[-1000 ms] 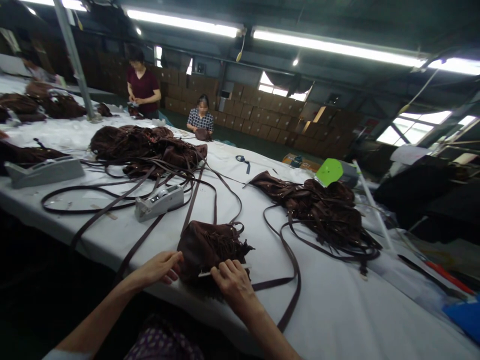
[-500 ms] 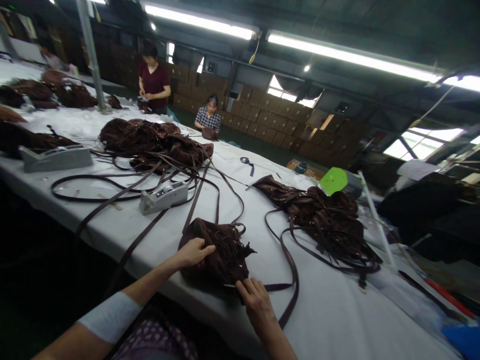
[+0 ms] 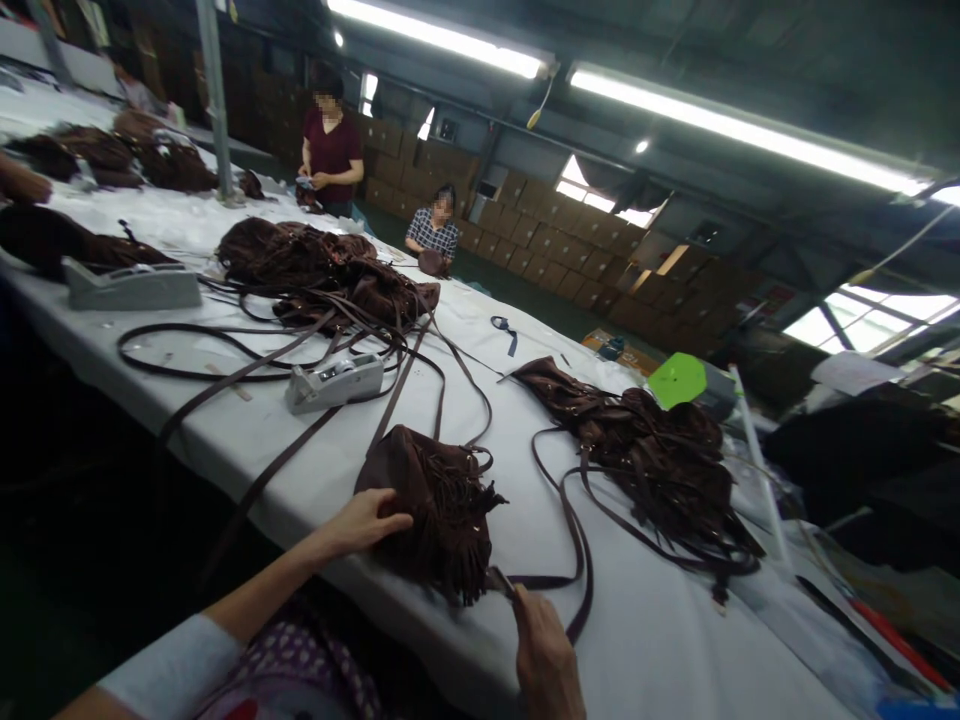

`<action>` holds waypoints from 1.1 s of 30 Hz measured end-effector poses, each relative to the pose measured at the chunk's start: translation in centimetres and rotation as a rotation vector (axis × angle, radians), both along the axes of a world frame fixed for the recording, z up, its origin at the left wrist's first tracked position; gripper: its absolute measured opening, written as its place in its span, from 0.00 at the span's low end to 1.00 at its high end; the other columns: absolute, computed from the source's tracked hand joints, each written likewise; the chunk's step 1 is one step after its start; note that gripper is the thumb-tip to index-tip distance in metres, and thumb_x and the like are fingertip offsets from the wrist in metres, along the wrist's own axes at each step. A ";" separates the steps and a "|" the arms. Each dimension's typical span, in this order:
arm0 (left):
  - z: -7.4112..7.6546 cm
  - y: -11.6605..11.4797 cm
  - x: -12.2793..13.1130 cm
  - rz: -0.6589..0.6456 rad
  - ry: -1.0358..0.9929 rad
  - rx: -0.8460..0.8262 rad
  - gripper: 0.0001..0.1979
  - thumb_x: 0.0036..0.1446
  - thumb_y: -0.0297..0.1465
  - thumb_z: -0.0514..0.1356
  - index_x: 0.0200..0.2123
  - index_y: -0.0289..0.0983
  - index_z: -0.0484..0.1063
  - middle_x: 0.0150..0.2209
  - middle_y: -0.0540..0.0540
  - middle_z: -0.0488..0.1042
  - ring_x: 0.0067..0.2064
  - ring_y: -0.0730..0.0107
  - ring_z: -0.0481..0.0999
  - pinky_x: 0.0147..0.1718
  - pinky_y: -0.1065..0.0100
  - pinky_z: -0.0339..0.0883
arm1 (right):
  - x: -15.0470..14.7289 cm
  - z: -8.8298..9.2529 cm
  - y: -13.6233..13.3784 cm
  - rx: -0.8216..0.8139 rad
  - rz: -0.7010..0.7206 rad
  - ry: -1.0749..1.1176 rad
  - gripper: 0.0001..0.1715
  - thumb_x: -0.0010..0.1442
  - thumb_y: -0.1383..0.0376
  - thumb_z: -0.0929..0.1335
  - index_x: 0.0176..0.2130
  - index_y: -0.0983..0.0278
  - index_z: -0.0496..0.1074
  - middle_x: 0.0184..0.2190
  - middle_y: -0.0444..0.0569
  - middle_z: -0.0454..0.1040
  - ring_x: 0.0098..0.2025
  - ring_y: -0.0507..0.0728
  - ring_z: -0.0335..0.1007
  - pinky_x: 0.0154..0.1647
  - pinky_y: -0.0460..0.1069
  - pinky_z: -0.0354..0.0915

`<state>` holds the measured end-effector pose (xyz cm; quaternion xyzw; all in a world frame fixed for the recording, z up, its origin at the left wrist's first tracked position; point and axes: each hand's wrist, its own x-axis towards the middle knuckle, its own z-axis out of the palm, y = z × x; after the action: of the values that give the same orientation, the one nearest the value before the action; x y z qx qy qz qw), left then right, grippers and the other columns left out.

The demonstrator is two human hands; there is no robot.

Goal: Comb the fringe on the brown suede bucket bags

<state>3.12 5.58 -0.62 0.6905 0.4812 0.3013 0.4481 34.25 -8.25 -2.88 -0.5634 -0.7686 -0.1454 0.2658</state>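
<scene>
A dark brown fringed bag (image 3: 409, 470) lies near the front edge of the white-covered table, its tassels hanging toward the right. My left hand (image 3: 369, 522) grips the bag's near left side, thumb on top. Just right of the bag is my right hand (image 3: 546, 645), closed around a slim metal tool (image 3: 502, 580) whose tip points at the fringe. The tool's exact kind is too small to make out. A long brown strap (image 3: 581, 560) curves across the cloth beyond that hand.
A heap of brown bags (image 3: 300, 265) with tangled straps lies left, another pile (image 3: 637, 430) right. Two grey tape dispensers, one near (image 3: 335, 382) and one farther left (image 3: 133, 286), stand on the table (image 3: 465, 345). Two people work at the far side; another person's hand (image 3: 26, 183) shows at left.
My right hand has drawn back from the bag's lower corner, and the metal tool now shows in it. My left hand has shifted slightly left on the bag. The view has swung left.
</scene>
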 end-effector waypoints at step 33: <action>-0.1 0.1 3.0 0.332 0.053 0.102 0.18 0.61 0.41 0.45 0.31 0.37 0.67 0.32 0.40 0.76 0.37 0.61 0.75 0.39 0.64 0.62 | -2.3 3.1 5.4 -0.144 0.147 -0.422 0.23 0.60 0.78 0.56 0.50 0.64 0.66 0.30 0.48 0.70 0.30 0.54 0.64 0.34 0.49 0.60</action>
<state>6.15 5.70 -0.74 0.6311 0.5844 0.3770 0.3436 31.90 -2.84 0.22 -0.4805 -0.8546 -0.1848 0.0681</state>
